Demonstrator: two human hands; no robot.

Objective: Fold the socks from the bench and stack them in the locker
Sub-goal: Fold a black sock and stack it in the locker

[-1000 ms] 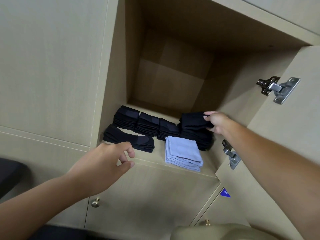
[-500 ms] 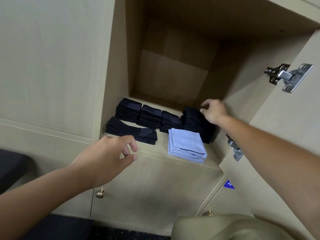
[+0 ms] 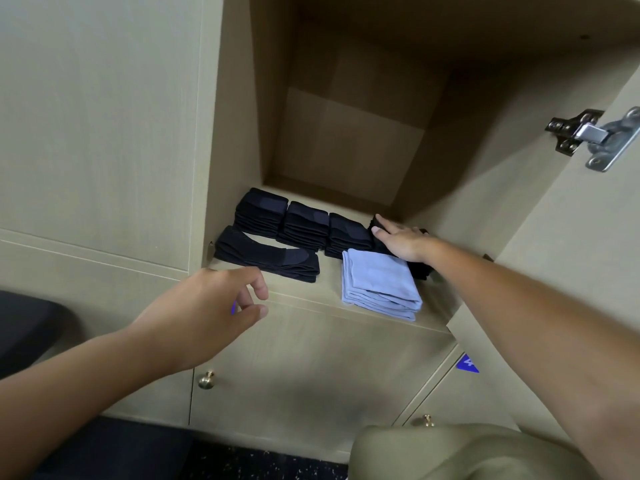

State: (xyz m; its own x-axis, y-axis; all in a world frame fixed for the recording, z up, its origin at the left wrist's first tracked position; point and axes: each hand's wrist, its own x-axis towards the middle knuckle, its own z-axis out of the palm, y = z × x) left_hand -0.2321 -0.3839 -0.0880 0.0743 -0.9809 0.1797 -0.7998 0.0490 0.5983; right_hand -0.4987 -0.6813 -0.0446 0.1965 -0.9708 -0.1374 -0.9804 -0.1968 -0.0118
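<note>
- The right hand (image 3: 403,241) lay flat, fingers straight, on the black pile (image 3: 420,268) at the back right of the locker shelf (image 3: 363,311).
- The left hand (image 3: 207,306) hung loose and empty, nearest the long sock (image 3: 266,258) lying left to right.
- Blue socks (image 3: 379,284) sat just in front.

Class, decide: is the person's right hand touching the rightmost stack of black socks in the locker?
Touching. The head view shows the right hand lying flat with straight fingers on top of the rightmost black sock stack.
</note>
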